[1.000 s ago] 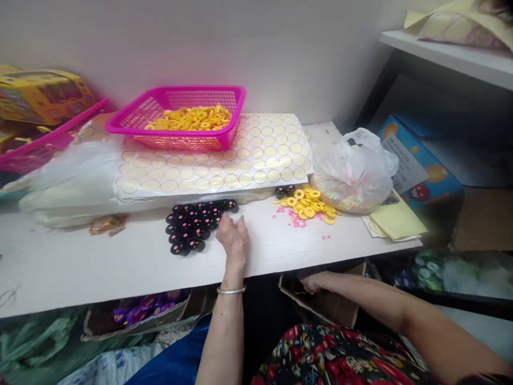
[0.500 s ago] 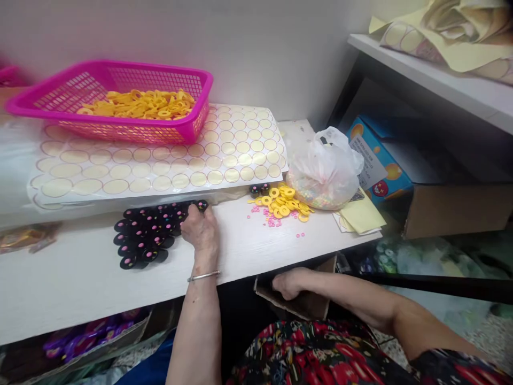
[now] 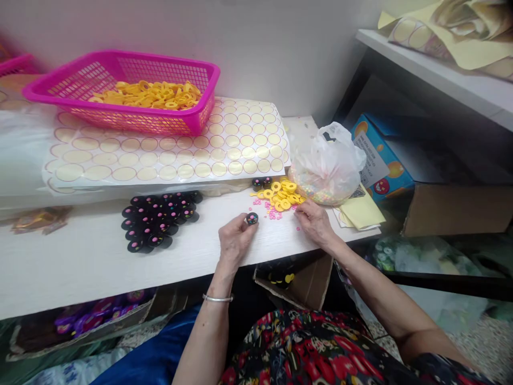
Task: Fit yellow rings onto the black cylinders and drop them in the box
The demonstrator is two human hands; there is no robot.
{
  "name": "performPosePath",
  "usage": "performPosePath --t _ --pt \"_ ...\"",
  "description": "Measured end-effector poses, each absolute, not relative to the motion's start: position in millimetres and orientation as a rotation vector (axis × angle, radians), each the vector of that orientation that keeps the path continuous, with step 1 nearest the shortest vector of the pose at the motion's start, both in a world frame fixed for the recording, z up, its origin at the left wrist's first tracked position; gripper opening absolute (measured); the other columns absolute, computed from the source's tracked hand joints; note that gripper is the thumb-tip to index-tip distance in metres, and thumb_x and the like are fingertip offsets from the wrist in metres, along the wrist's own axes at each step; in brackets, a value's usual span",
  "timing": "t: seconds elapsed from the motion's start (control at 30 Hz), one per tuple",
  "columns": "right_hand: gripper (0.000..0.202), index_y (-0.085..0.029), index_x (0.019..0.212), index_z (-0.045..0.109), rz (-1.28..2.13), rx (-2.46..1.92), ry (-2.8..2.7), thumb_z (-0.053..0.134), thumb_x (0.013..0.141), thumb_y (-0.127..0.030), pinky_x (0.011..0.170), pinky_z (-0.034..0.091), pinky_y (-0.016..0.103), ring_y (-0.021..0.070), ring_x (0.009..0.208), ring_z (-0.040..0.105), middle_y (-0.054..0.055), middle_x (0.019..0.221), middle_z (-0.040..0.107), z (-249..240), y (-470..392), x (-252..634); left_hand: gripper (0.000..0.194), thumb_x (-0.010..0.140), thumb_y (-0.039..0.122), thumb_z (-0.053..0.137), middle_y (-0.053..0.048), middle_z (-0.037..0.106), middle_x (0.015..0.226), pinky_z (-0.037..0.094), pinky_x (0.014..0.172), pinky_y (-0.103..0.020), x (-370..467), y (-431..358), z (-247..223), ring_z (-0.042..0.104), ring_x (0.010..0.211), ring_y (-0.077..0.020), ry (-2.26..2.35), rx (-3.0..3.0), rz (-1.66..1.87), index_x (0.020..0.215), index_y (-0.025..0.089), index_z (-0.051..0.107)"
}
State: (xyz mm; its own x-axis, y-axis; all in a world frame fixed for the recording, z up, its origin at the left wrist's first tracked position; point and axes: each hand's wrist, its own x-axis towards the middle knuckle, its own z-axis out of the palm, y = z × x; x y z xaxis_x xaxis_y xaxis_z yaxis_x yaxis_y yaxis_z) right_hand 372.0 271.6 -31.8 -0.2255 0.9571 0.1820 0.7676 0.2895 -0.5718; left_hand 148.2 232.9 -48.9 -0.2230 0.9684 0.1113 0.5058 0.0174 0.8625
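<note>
Between the thumb and fingers of my left hand (image 3: 234, 239) is a small round black piece (image 3: 252, 218) with a pink dot and coloured specks on top. My right hand (image 3: 315, 222) has its fingertips pinched at the edge of the yellow rings (image 3: 284, 195); whatever they hold is too small to make out. Tiny pink beads (image 3: 274, 214) lie scattered between the two hands. A cluster of similar black pieces (image 3: 154, 222) stands on the white table to the left, and a couple more (image 3: 262, 183) sit behind the yellow rings.
A pink basket (image 3: 200, 115) of yellow rings rests on sheets of oval stickers (image 3: 240, 155). At right are a tied plastic bag (image 3: 336, 166) of pastel beads, folded yellow paper (image 3: 364, 208) and a blue box (image 3: 380, 160). An open cardboard box (image 3: 316, 280) sits below the table edge.
My left hand has moved right from the black cluster and now holds a black piece. My right hand has come up out of the cardboard box to the yellow rings.
</note>
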Motion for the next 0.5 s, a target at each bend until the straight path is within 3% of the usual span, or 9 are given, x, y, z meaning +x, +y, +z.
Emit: performPosePath --t 0.13,0.27,0.4,0.5 --pt "0.016 -0.016 0.089 0.058 0.348 -1.586 -2.3 0.043 0.084 -0.019 0.074 0.04 0.026 0.018 0.089 0.051 0.008 0.099 0.052 -22.1 286.6 356.6 0.022 0.068 0.034 0.063 0.006 0.04 0.053 0.033 0.054 -0.02 154.8 230.0 -54.6 0.036 0.053 -0.0086 1.727 1.426 1.202 0.084 0.021 0.069" --pt "0.02 -0.014 0.1 0.054 0.21 -1.705 -2.531 0.044 0.084 -0.019 0.065 0.039 0.028 0.0193 0.084 0.052 0.011 0.107 0.049 -12.5 295.0 343.8 0.031 0.059 0.03 0.07 0.006 0.046 0.055 0.036 0.057 -0.02 152.4 232.1 -65.0 0.04 0.054 -0.0089 1.672 1.281 1.28 0.089 0.019 0.07" --pt "0.02 -0.012 0.096 0.055 0.1 -1.687 -2.591 0.044 0.085 -0.023 0.067 0.039 0.029 0.0211 0.086 0.052 0.013 0.106 0.049 -12.3 296.3 340.1 0.043 0.056 0.028 0.073 0.005 0.05 0.058 0.037 0.057 -0.021 145.8 230.9 -69.6 0.043 0.055 -0.0082 1.643 1.15 1.319 0.097 0.015 0.068" --pt "0.021 -0.011 0.089 0.058 0.05 -1.675 -2.606 0.042 0.085 -0.024 0.069 0.039 0.031 0.0217 0.086 0.052 0.013 0.102 0.051 -13.6 296.0 341.0 0.04 0.057 0.03 0.073 0.004 0.051 0.06 0.037 0.056 -0.021 142.7 229.8 -68.0 0.043 0.054 -0.0075 1.628 1.048 1.35 0.094 0.013 0.068"
